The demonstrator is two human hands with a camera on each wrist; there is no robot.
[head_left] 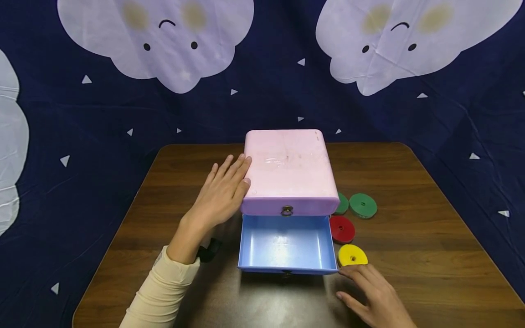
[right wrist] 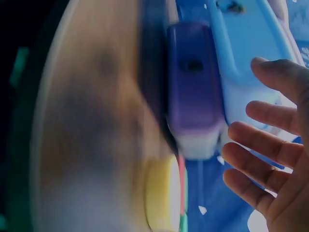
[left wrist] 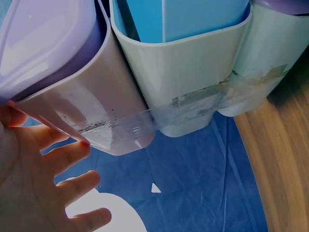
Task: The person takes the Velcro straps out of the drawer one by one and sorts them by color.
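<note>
A small stacked drawer unit [head_left: 289, 168] with a pink top stands on the table, its light blue drawer [head_left: 287, 246] pulled out and bare inside. My left hand [head_left: 219, 196] rests against the unit's left side, fingertips at the top edge. In the left wrist view, clear tape [left wrist: 140, 123] runs across the stacked tiers. My right hand [head_left: 375, 296] is by the drawer's front right corner, fingers loosely spread and holding nothing. Just beyond its fingertips lies a yellow disc [head_left: 348, 252] with a small centre hole. A purple drawer front [right wrist: 193, 101] shows in the right wrist view.
Right of the unit lie a red disc [head_left: 346, 234] and two green discs, one in the open [head_left: 365, 210] and one partly behind the unit [head_left: 341, 206]. The wooden table [head_left: 430, 237] ends at a dark blue cloth [head_left: 270, 105] with clouds.
</note>
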